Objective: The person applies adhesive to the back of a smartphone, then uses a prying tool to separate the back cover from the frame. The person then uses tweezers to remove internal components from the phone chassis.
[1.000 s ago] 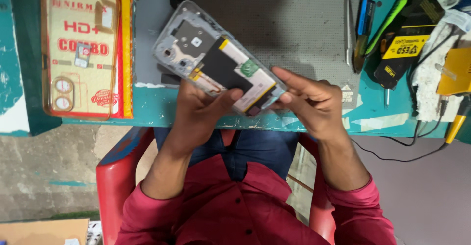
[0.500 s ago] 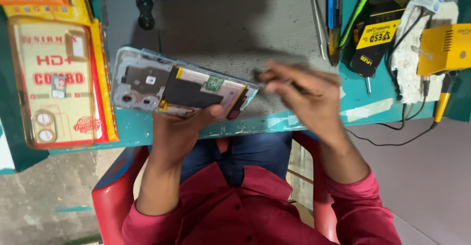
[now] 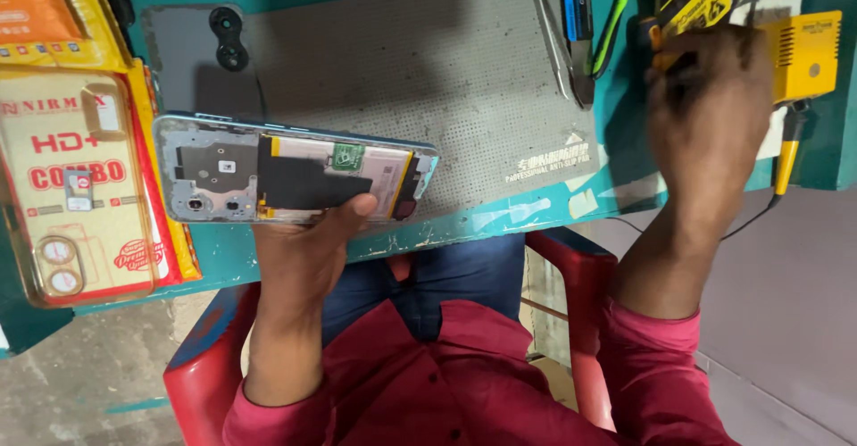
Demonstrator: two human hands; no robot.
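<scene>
The left hand (image 3: pixel 308 250) is gripping an opened smartphone (image 3: pixel 290 181) by its near edge, thumb curling over the exposed black battery, holding it flat above the near left edge of the teal counter (image 3: pixel 428 232). The phone's long axis is running left to right. The right hand (image 3: pixel 705 116) is reaching well away to the far right, among the yellow tools (image 3: pixel 808 53); it is blurred, so I cannot tell whether its fingers are pinching anything. Tweezers (image 3: pixel 555 40) are lying on the grey mat (image 3: pixel 428 89) between both hands.
</scene>
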